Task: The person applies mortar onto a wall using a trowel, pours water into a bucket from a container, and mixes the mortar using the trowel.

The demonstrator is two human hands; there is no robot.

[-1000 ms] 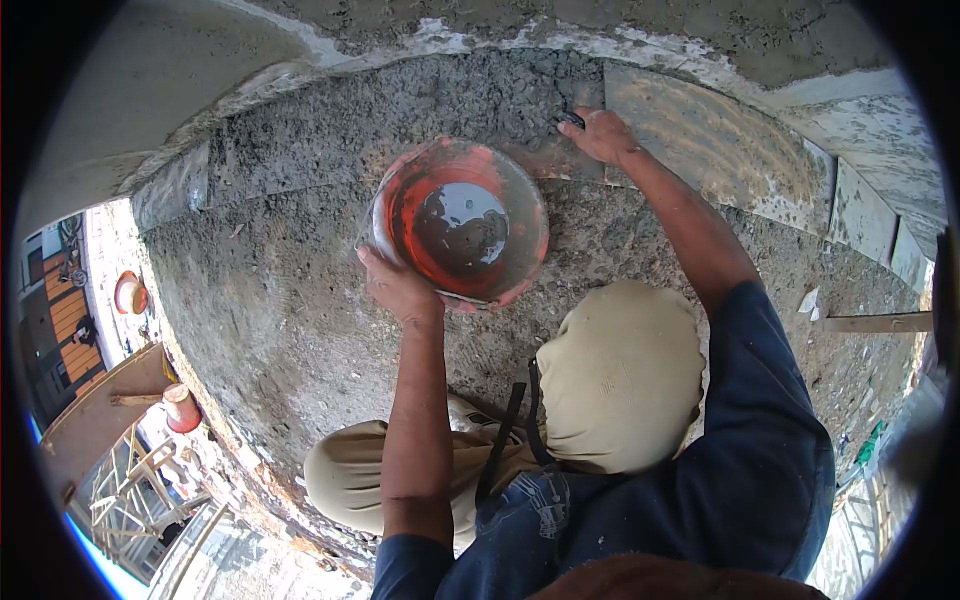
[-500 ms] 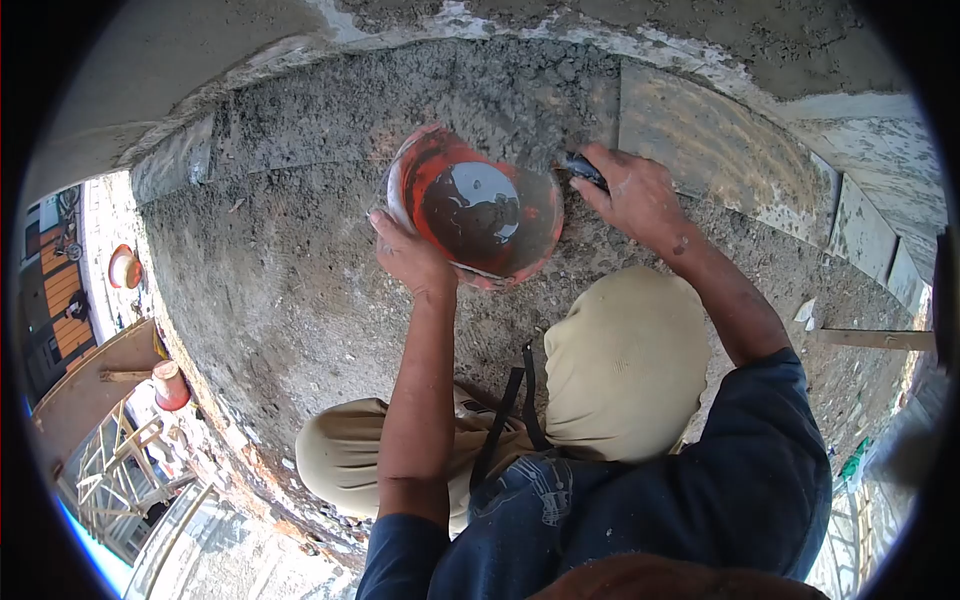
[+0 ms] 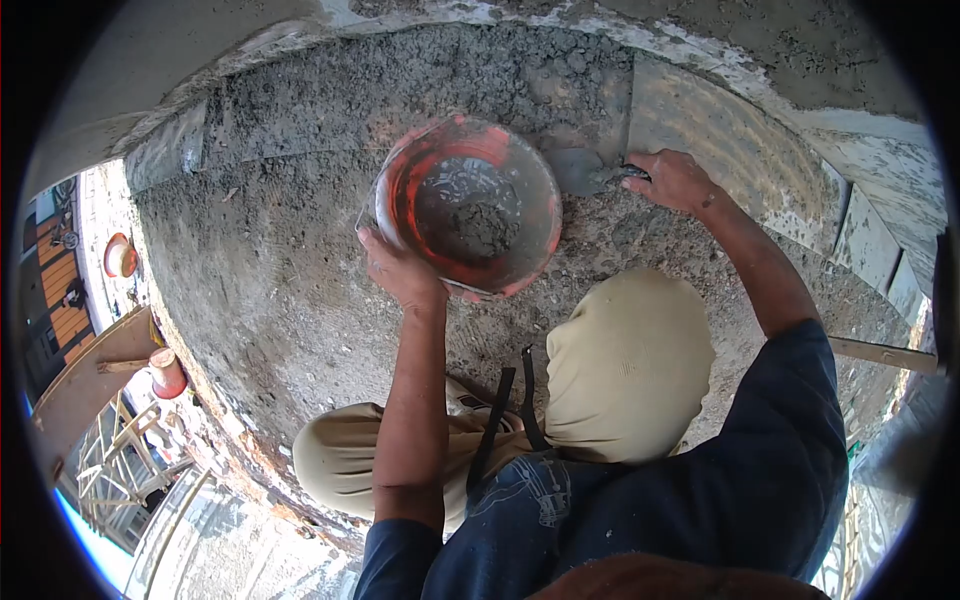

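Note:
A red bucket (image 3: 402,195) smeared with grey mortar leans toward me, with watery mortar (image 3: 480,228) at its bottom. Around the bucket's lower left side, my left hand (image 3: 402,272) is closed on its edge. My right hand (image 3: 675,181) grips the dark handle of a trowel (image 3: 577,171). Its grey blade lies just right of the bucket's rim, over the mortar-covered ground; whether the two touch I cannot tell.
Large tiles (image 3: 730,145) run along the base of the curved wall (image 3: 830,50). Rough mortar (image 3: 280,235) covers the ground. At left stand another red bucket (image 3: 167,373) and an orange container (image 3: 121,257). A wooden strip (image 3: 880,355) lies at right.
The bucket has tipped more upright, and the shiny water in it has become wet mortar with a lump showing. My right hand has moved right, bringing the trowel's blade into view.

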